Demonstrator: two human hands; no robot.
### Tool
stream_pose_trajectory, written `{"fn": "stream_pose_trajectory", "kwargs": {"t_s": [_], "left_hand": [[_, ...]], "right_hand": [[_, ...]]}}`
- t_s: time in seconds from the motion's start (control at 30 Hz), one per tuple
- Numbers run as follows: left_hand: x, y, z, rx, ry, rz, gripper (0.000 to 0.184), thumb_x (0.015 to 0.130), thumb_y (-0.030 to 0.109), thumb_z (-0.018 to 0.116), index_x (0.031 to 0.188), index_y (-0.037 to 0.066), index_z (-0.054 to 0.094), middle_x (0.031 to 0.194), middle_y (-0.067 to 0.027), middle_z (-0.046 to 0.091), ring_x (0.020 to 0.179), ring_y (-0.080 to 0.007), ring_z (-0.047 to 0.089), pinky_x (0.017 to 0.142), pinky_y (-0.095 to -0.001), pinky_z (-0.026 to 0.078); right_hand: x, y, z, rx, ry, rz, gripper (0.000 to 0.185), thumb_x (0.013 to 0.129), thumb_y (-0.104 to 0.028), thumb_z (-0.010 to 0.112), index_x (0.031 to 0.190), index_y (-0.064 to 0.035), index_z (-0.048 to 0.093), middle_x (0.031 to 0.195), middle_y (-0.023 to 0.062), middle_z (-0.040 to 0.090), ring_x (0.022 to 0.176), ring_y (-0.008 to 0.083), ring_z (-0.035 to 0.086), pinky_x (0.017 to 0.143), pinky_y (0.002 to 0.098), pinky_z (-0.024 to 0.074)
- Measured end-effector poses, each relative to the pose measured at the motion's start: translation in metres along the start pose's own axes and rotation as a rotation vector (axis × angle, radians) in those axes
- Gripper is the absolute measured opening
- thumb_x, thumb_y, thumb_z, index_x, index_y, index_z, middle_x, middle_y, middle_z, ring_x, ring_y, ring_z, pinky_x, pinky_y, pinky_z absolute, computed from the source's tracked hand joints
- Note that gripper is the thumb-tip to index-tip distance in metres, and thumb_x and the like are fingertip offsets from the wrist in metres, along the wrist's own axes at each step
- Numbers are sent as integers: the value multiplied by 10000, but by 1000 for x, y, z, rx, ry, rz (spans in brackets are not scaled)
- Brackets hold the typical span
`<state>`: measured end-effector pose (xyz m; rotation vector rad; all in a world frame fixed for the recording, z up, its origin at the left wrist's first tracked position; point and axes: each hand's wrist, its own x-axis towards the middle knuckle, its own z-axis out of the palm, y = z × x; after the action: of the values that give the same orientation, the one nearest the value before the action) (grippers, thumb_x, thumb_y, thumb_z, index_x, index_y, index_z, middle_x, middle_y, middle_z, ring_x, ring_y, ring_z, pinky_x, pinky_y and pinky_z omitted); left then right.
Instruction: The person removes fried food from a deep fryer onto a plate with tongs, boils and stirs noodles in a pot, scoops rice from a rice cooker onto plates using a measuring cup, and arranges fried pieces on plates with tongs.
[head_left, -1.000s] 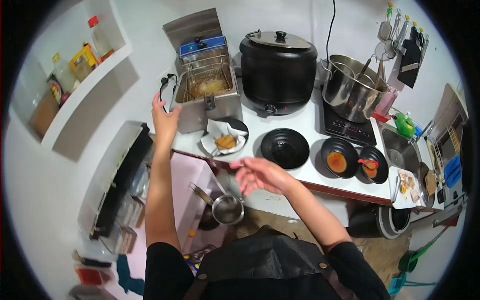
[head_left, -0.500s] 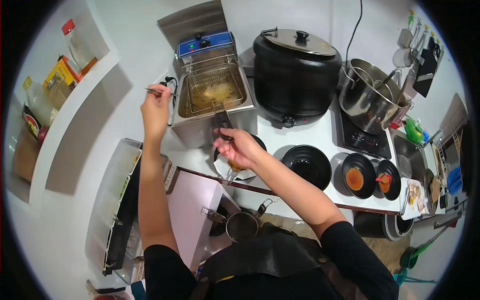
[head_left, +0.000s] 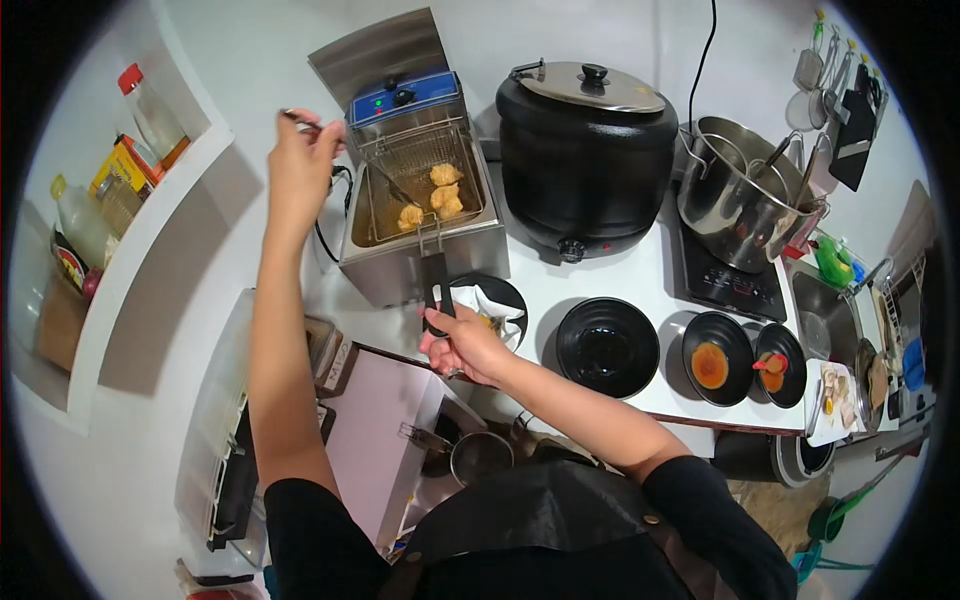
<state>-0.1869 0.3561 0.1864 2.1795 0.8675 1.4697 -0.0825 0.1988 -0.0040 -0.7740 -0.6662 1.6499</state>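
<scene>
My right hand point(head_left: 465, 345) is closed around the black handle of the fryer basket point(head_left: 400, 160), which sits raised and tilted in the steel deep fryer point(head_left: 425, 265). Several golden fried pieces point(head_left: 446, 200) lie in the basket near its handle end. My left hand point(head_left: 302, 160), at the fryer's left, grips a thin metal utensil point(head_left: 395, 180). Its far end reaches into the basket beside the fried pieces; its exact kind is hard to make out. Partly behind my right hand, a black bowl point(head_left: 520, 295) lined with white paper holds a bit of fried food.
Right of the fryer stands a black soup warmer point(head_left: 590, 165). A steel pot point(head_left: 740, 220) rests on an induction cooker point(head_left: 735, 285). Along the counter are a black bowl point(head_left: 607, 345) and two smaller bowls with brown sauce point(head_left: 710, 365). A shelf with bottles point(head_left: 155, 115) is at left.
My right hand has moved down toward me with the basket handle, and the fried pieces now show clear of the bubbling oil. My left hand has risen, with the utensil angled down into the basket.
</scene>
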Motion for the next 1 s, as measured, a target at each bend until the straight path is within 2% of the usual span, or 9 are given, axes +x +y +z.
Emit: {"fn": "stream_pose_trajectory", "kwargs": {"t_s": [0.1, 0.2, 0.3, 0.33, 0.53, 0.67, 0.83, 0.9, 1.0], "left_hand": [[16, -5, 38, 86, -91, 7, 261, 866, 158, 573, 963, 3, 386, 774, -136, 631, 697, -151, 625, 628, -272, 496], [27, -17, 71, 243, -101, 26, 274, 853, 184, 585, 954, 3, 405, 746, -150, 625, 685, -192, 631, 612, -303, 483], [25, -31, 77, 345, 51, 152, 272, 847, 192, 586, 952, 3, 420, 748, -164, 625, 692, -239, 634, 625, -327, 479], [24, -36, 73, 344, 64, 121, 267, 846, 181, 583, 957, 3, 419, 768, -168, 633, 698, -263, 633, 639, -339, 479], [7, -36, 13, 157, 196, 42, 263, 845, 158, 596, 955, 17, 404, 831, -146, 639, 755, -189, 639, 684, -292, 491], [15, -30, -15, -11, 224, 57, 287, 856, 178, 597, 978, 27, 385, 859, -130, 635, 786, -155, 632, 712, -246, 490], [37, -23, -25, -10, 231, 103, 296, 851, 197, 600, 983, 23, 399, 838, -135, 635, 770, -172, 635, 702, -263, 487], [45, -21, -24, 7, 236, 118, 273, 850, 193, 591, 970, 23, 415, 791, -130, 635, 729, -187, 633, 673, -284, 482], [57, -27, -20, 76, 213, 112, 276, 841, 203, 598, 956, 18, 429, 764, -126, 627, 709, -203, 628, 658, -296, 479]], "right_hand": [[4, -21, 8, 22, -24, 23, 372, 915, -206, 460, 1180, 34, 356, 737, 136, 559, 482, 137, 552, 388, 225, 450], [22, -33, 7, 193, -15, 100, 226, 885, -167, 480, 1024, 0, 419, 762, 140, 563, 551, 161, 573, 463, 244, 490], [37, -48, -1, 325, -74, 131, 161, 863, -138, 489, 911, 11, 451, 794, 142, 579, 616, 184, 591, 549, 269, 520], [40, -51, -5, 294, -102, 87, 162, 864, -139, 486, 897, 17, 452, 787, 139, 580, 616, 183, 591, 549, 267, 519], [30, -88, 13, 326, -282, 52, 176, 882, -126, 447, 826, 39, 474, 721, 115, 582, 534, 153, 567, 516, 248, 505], [27, -115, 35, 243, -286, 24, 203, 880, -138, 449, 812, 50, 480, 715, 124, 588, 539, 160, 571, 510, 246, 508], [48, -163, 56, 313, -394, 77, 237, 870, -145, 435, 851, 91, 442, 745, 145, 556, 603, 186, 585, 513, 240, 527], [59, -186, 70, 325, -355, 64, 240, 862, -124, 431, 895, 112, 403, 782, 188, 545, 611, 221, 582, 525, 263, 541], [80, -216, 89, 289, -240, 31, 232, 859, -81, 431, 907, 144, 407, 756, 194, 560, 566, 184, 565, 525, 252, 551]]}}
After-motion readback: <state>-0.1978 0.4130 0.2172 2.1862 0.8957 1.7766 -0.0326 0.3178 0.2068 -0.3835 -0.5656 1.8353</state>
